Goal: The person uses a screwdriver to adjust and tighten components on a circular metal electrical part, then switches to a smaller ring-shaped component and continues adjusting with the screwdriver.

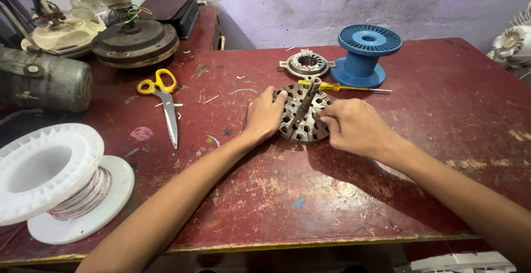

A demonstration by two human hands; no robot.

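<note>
Near the edge, both forearms reach in — left hand (264, 117) and right hand (354, 126) grip the stator (301, 119) between fingertips — its sharp slots could nick them.

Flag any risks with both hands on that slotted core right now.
1. Both the left hand and right hand have fingers pressed to the slotted core's edges, which look sharp; a slip might nick them.
2. The core lies flat with its shaft sticking up near the knuckles; it could jab.
3. The screwdriver lies just behind and might get knocked.
</note>
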